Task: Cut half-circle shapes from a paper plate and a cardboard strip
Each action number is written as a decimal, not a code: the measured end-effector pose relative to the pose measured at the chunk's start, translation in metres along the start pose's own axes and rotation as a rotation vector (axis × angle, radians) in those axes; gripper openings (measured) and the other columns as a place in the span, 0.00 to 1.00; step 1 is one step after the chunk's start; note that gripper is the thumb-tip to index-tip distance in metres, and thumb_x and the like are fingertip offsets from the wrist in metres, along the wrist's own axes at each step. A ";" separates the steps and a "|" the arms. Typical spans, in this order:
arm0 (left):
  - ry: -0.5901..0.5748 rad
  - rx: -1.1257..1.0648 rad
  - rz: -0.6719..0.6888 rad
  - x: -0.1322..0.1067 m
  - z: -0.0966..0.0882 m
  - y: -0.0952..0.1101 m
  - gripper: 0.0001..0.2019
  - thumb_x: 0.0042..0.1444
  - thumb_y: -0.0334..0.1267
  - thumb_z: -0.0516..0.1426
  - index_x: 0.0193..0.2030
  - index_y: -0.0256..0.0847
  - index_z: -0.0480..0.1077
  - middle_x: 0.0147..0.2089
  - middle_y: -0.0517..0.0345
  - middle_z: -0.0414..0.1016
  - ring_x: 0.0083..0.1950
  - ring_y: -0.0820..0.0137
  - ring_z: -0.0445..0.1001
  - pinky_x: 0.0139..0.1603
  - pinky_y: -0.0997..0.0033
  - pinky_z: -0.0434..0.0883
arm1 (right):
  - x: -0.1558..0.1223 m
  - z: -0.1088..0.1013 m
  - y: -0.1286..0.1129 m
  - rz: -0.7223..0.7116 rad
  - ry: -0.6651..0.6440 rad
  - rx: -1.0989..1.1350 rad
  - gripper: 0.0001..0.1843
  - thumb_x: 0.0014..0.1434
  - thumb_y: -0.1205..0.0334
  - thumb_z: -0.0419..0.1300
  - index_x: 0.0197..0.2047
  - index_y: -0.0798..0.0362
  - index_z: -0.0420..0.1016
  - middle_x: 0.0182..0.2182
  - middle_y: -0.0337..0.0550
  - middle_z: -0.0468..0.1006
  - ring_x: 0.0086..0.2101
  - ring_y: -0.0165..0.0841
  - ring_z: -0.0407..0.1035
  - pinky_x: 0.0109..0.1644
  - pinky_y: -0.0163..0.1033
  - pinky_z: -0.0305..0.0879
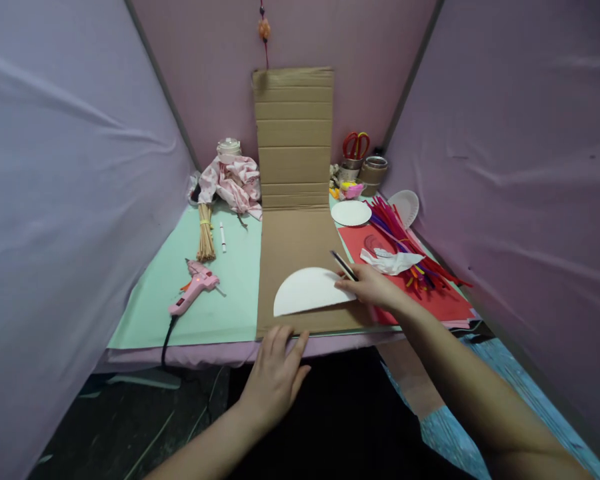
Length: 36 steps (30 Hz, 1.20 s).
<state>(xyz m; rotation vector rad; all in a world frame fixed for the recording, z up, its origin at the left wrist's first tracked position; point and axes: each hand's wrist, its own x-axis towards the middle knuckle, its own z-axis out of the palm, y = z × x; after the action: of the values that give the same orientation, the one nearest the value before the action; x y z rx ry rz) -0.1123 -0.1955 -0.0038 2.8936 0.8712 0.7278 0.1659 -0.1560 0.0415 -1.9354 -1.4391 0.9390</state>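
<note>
Right hand [373,285] (gripping a pen [343,265]) touches half-circle paper [310,291].

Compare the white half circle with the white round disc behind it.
The half circle has a straight edge; the round disc is a full circle. The half circle lies on the cardboard, touched by the right hand holding a pen; the round disc lies farther back, untouched. Both are white and flat.

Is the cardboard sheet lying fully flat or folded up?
Folded up: the cardboard lies flat in its near part, under the white half-circle, then past a crease it stands against the back wall.
</note>
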 end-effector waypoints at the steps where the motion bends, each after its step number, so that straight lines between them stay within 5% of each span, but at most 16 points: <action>1: 0.030 0.002 -0.005 -0.003 0.005 -0.002 0.23 0.57 0.33 0.56 0.60 0.35 0.64 0.53 0.41 0.64 0.57 0.54 0.62 0.57 0.52 0.67 | -0.007 0.003 -0.001 0.003 -0.029 -0.041 0.13 0.54 0.56 0.60 0.38 0.56 0.74 0.22 0.37 0.72 0.19 0.28 0.63 0.22 0.32 0.53; 7: 0.118 0.019 -0.005 -0.004 0.013 -0.006 0.23 0.57 0.33 0.57 0.60 0.35 0.65 0.50 0.44 0.65 0.55 0.57 0.64 0.64 0.45 0.58 | -0.032 0.015 -0.004 -0.083 0.056 -0.256 0.16 0.57 0.59 0.59 0.47 0.54 0.76 0.39 0.47 0.80 0.39 0.40 0.73 0.38 0.35 0.61; 14: 0.111 0.074 -0.027 -0.005 0.017 -0.001 0.23 0.58 0.35 0.57 0.61 0.37 0.64 0.59 0.44 0.67 0.62 0.54 0.59 0.67 0.46 0.52 | -0.046 0.014 -0.007 -0.062 0.058 -0.435 0.13 0.59 0.57 0.57 0.42 0.54 0.77 0.34 0.48 0.81 0.34 0.40 0.74 0.33 0.35 0.59; 20: 0.068 0.060 0.013 -0.005 0.016 -0.005 0.23 0.59 0.32 0.55 0.62 0.38 0.63 0.62 0.45 0.66 0.65 0.54 0.57 0.66 0.46 0.52 | -0.050 0.018 -0.002 -0.108 0.072 -0.412 0.22 0.59 0.58 0.59 0.56 0.51 0.71 0.47 0.49 0.80 0.46 0.45 0.74 0.46 0.41 0.66; 26: 0.041 0.049 -0.014 -0.005 0.017 -0.003 0.25 0.60 0.34 0.54 0.65 0.35 0.60 0.63 0.48 0.68 0.65 0.55 0.59 0.69 0.48 0.46 | -0.050 0.018 0.001 -0.179 0.045 -0.409 0.20 0.60 0.60 0.57 0.56 0.46 0.73 0.47 0.45 0.80 0.46 0.44 0.75 0.47 0.42 0.67; 36: 0.064 0.057 -0.022 -0.007 0.021 -0.004 0.26 0.59 0.35 0.56 0.64 0.37 0.61 0.60 0.49 0.70 0.62 0.57 0.62 0.68 0.51 0.48 | -0.051 0.021 0.002 -0.181 0.031 -0.452 0.21 0.61 0.58 0.58 0.58 0.44 0.72 0.48 0.45 0.80 0.46 0.43 0.74 0.47 0.41 0.67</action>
<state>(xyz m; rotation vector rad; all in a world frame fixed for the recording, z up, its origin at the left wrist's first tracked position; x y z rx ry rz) -0.1106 -0.1936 -0.0266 2.9203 0.9443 0.8116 0.1412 -0.2054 0.0382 -2.0659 -1.8952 0.5287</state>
